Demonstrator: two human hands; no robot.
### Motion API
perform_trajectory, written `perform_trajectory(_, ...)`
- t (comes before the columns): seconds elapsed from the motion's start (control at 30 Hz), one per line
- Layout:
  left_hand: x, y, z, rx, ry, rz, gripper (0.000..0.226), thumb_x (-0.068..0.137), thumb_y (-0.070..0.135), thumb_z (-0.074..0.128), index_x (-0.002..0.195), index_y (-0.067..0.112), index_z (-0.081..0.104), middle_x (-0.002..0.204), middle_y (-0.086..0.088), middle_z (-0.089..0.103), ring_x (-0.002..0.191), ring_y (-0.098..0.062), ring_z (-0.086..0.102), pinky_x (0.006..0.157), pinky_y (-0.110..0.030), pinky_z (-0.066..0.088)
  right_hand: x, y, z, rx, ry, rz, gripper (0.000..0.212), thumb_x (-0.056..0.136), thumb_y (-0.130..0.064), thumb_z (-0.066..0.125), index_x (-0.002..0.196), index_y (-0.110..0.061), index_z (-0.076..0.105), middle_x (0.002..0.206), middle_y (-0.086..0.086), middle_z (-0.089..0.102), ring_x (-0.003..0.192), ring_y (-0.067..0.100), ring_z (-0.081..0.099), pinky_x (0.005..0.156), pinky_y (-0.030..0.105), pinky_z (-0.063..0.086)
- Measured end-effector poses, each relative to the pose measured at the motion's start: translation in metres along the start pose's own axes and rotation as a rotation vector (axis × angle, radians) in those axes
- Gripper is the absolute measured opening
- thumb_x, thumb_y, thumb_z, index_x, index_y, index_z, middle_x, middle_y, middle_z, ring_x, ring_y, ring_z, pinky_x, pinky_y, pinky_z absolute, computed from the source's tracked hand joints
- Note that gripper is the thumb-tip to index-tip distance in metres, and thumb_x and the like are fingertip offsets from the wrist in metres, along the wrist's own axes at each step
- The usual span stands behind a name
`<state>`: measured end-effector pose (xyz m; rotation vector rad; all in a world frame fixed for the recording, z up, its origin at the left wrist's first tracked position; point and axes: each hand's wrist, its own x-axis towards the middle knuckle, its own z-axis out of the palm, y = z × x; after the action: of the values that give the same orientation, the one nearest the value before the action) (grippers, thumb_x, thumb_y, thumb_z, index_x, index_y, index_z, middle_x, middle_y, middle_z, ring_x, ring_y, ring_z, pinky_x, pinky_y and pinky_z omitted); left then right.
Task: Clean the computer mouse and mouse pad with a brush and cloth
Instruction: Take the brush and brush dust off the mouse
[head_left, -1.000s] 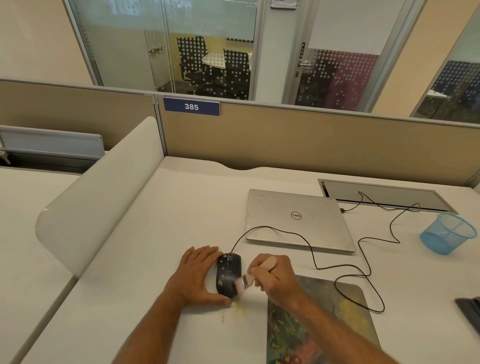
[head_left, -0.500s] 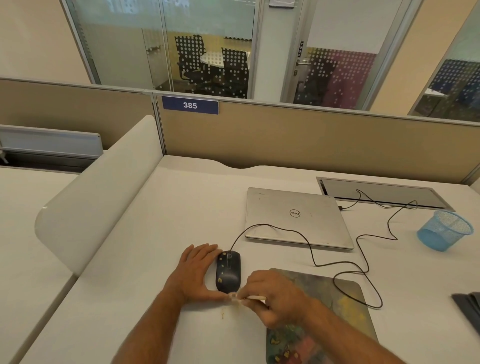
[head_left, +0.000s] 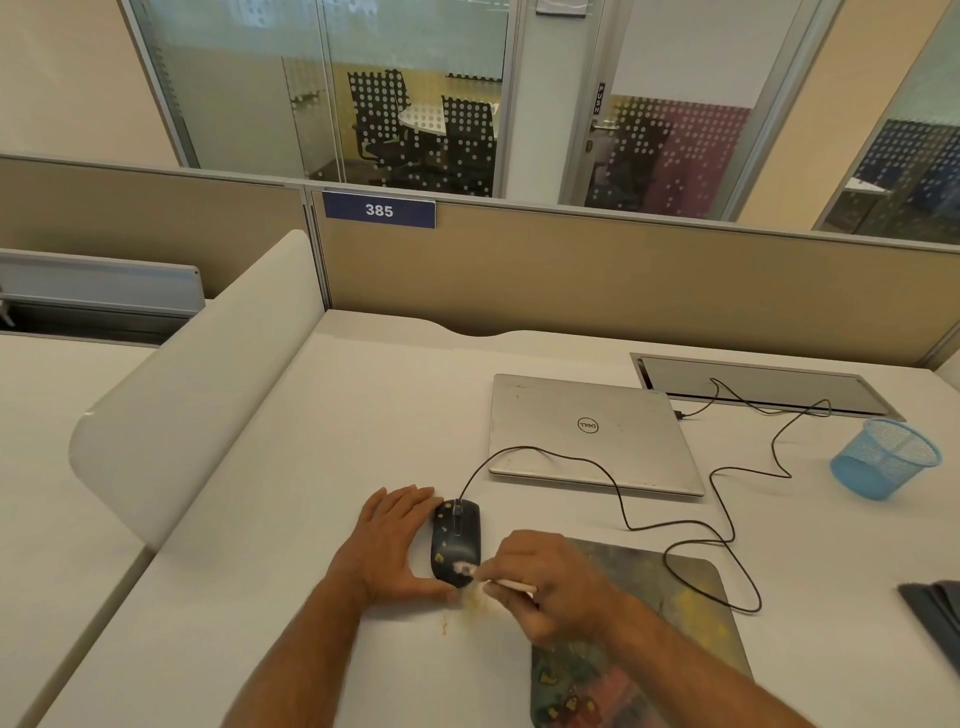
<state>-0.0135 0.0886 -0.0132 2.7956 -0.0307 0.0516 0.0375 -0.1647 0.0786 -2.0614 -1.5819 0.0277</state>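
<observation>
The brush (head_left: 506, 584) is mostly hidden inside the right hand (head_left: 550, 582), whose fingers curl around its pale handle; its blurred bristles touch the rear of the black mouse (head_left: 456, 540). The left hand (head_left: 395, 545) lies flat against the mouse's left side, thumb behind it. The mouse pad (head_left: 675, 597) is cut off below. Crumbs speckle the white desk (head_left: 311, 467). The laptop (head_left: 587, 431) reads "DELL"; a partition sign (head_left: 378, 210) reads "385".
</observation>
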Motion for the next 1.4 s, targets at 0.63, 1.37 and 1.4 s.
perform_trajectory(0.63, -0.002, 0.003, -0.005, 0.016, -0.048, -0.009, 0.131, 0.051, 0.104, 0.040, 0.156, 0.030, 0.015, 0.164, 0.010, 0.011, 0.151, -0.011, 0.002, 0.123, -0.038, -0.010, 0.003, -0.004, 0.013, 0.131, 0.017, 0.046, 0.017, 0.091, -0.022, 0.061, 0.094, -0.015, 0.076, 0.086, -0.002, 0.076, 0.072, 0.010, 0.062, 0.067, 0.009, 0.042)
perform_trajectory(1.37, -0.001, 0.001, -0.005, -0.018, -0.029, -0.003, 0.134, 0.050, 0.103, 0.048, 0.156, 0.028, 0.018, 0.163, 0.010, 0.014, 0.151, -0.009, 0.004, 0.122, -0.036, -0.012, 0.005, 0.008, 0.010, 0.245, 0.409, 0.183, 0.016, 0.087, -0.016, 0.059, 0.079, -0.016, 0.073, 0.072, -0.004, 0.071, 0.063, 0.007, 0.062, 0.053, 0.027, 0.051)
perform_trajectory(1.4, -0.001, 0.001, -0.005, -0.025, -0.028, -0.003, 0.131, 0.052, 0.102, 0.047, 0.156, 0.028, 0.019, 0.163, 0.009, 0.015, 0.151, -0.010, 0.005, 0.122, -0.035, -0.011, 0.006, 0.012, 0.010, 0.268, 0.474, 0.259, 0.016, 0.087, -0.015, 0.059, 0.081, -0.017, 0.074, 0.074, -0.007, 0.072, 0.067, 0.006, 0.064, 0.054, 0.025, 0.052)
